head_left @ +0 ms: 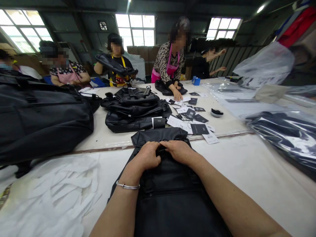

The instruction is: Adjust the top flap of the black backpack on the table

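Both forearms reach forward from the near edge of the bench (229, 174), slanting inward so that the hands meet over the upper part of a black bag (172, 210). The bag lies flat at the middle of that near edge, its far end crossing the bench's seam (116, 148). The left hand (150, 154), below a silver bangle (127, 186), is bent at the knuckles, fingers curled down and thumb tucked in, closed on the bag's material. The right hand (178, 151) lies lower and flatter, back upward, its forefinger pointing at the left one, thumb and finger also closed on the bag; the remaining fingertips are hidden. Just past the bag are stacked black bags (138, 110) and scattered tags (189, 115); white strips (61, 194) lie toward the near left corner.
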Motion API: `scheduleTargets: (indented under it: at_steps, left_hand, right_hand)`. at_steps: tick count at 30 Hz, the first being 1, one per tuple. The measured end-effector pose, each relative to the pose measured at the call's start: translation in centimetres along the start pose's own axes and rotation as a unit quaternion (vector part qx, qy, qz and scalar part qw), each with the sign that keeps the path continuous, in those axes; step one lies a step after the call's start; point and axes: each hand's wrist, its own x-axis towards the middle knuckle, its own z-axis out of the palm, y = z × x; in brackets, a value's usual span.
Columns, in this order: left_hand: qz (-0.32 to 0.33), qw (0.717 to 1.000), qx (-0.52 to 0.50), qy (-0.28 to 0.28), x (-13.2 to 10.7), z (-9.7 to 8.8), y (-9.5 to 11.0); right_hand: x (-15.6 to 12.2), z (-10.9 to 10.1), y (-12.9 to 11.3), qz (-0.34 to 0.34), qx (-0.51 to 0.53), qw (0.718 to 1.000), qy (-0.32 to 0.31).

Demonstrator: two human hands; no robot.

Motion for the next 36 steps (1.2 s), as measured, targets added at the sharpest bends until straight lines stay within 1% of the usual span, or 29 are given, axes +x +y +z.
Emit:
scheduleTargets:
  at_steps: [4,6,7,11,13,17,20,22,25,29,31,36]
  left_hand:
    - [-0.067,0.998,0.002,0.009,0.1,0.2,0.3]
    - [-0.088,0.996,-0.002,0.023,0.1,0.3,0.4]
    - [-0.085,0.996,-0.001,0.031,0.1,0.3,0.5]
    - [-0.032,0.997,0.011,0.07,0.0,0.4,0.3]
    - [-0.017,0.996,0.008,0.086,-0.1,0.5,0.1]
    - [-0.021,0.994,0.004,0.108,-0.1,0.3,0.1]
    - [-0.027,0.993,0.013,0.118,-0.2,0.0,0.3]
    - [-0.026,0.993,0.026,0.115,-0.2,-0.2,0.4]
    - [-0.025,0.994,0.051,0.091,-0.3,-0.3,0.4]
    - [-0.025,0.995,0.074,0.063,-0.3,-0.2,0.4]
    - [-0.029,0.995,0.081,0.046,-0.3,-0.3,0.5]
    - [-0.048,0.995,0.09,0.005,-0.2,-0.5,0.8]
  right_hand:
    - [0.3,-0.2,-0.2,0.013,0.0,1.0,-0.016]
    - [0.3,-0.3,-0.3,0.027,0.003,0.999,-0.019]
    - [0.3,-0.4,-0.4,0.032,0.002,0.999,-0.02]
    - [0.1,-0.6,-0.6,0.035,-0.013,0.999,-0.01]
    - [0.0,-0.8,-0.6,0.033,-0.015,0.999,0.001]
    - [-0.3,-1.3,-0.8,0.005,-0.01,1.0,0.016]
    - [-0.5,-1.7,-1.0,0.001,-0.006,1.0,-0.008]
    - [-0.6,-1.8,-1.1,0.017,-0.003,1.0,-0.016]
    - [-0.7,-1.7,-1.2,0.042,0.007,0.999,-0.003]
    - [-0.7,-1.5,-1.1,0.059,0.024,0.998,0.014]
    - [-0.7,-1.4,-1.0,0.045,0.038,0.998,0.032]
    - [-0.7,-1.4,-0.7,-0.053,0.093,0.99,0.088]
